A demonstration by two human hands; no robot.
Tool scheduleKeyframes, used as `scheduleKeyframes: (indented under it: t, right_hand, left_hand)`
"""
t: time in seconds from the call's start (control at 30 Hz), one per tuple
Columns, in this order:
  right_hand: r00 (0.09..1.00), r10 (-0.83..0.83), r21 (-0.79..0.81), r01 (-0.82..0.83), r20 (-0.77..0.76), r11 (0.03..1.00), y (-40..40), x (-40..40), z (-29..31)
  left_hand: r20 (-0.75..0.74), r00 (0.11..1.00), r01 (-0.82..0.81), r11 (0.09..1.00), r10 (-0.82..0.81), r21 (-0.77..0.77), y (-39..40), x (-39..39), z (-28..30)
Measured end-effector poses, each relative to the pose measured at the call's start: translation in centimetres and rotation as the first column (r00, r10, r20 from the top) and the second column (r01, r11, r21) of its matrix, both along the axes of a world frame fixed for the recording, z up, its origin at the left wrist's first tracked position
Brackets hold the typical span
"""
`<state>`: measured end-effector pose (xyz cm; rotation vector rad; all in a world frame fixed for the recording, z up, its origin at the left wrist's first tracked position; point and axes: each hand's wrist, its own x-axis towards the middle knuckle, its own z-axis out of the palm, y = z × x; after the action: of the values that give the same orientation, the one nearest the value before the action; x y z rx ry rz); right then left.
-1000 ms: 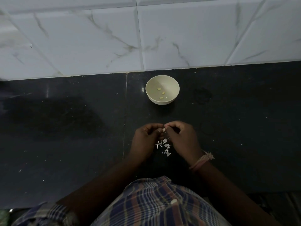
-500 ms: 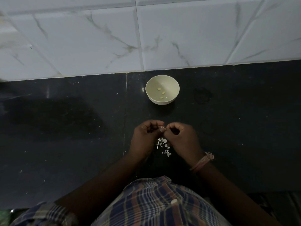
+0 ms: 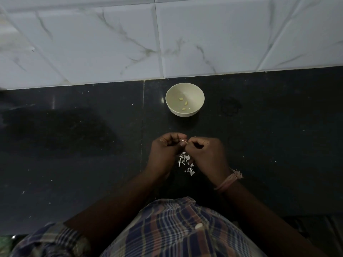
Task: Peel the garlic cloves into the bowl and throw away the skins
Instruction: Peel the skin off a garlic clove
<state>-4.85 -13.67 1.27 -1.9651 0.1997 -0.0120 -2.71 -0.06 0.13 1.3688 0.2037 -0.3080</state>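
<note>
A cream bowl (image 3: 170,101) stands on the black counter near the wall, with several peeled garlic cloves (image 3: 185,103) in it. My left hand (image 3: 165,153) and my right hand (image 3: 206,154) meet in front of the bowl, fingertips pinched together on a small garlic clove that is almost hidden. A thin strip of skin (image 3: 183,140) sticks out between the fingertips. A little heap of white garlic skins (image 3: 185,162) lies on the counter just below the hands, partly covered by my right hand.
The black stone counter (image 3: 74,145) runs left and right, with a seam left of the bowl and scattered white specks. A white marble-tiled wall (image 3: 111,43) rises behind the bowl. A thread band circles my right wrist (image 3: 227,182).
The hands stay together over the skins. A thin strip of skin now stands out between the fingertips, and the fingers have shifted slightly.
</note>
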Motion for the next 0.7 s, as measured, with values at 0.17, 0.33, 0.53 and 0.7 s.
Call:
scheduleKeyframes:
  t: [0.17,0.33,0.53,0.7]
  right_hand:
    - [0.999,0.005,0.042,-0.003,-0.046,0.999,0.0,-0.2,0.5]
    - [0.996,-0.009,0.126,0.021,-0.090,0.992,-0.2,0.0,1.1]
    - [0.995,0.003,0.135,0.011,-0.101,0.991,-0.3,-0.3,1.1]
    - [0.999,0.001,0.044,0.001,-0.054,0.999,-0.6,-0.6,0.2]
  left_hand:
    - [-0.052,0.999,0.014,1.000,-0.015,-0.009,-0.1,0.2,0.1]
    - [-0.104,0.994,-0.001,0.990,-0.013,-0.140,0.1,0.3,0.2]
    - [-0.093,0.995,-0.056,0.982,0.039,-0.183,0.1,-0.3,0.2]
    - [-0.132,0.991,-0.052,0.981,0.027,-0.187,0.2,-0.8,0.2]
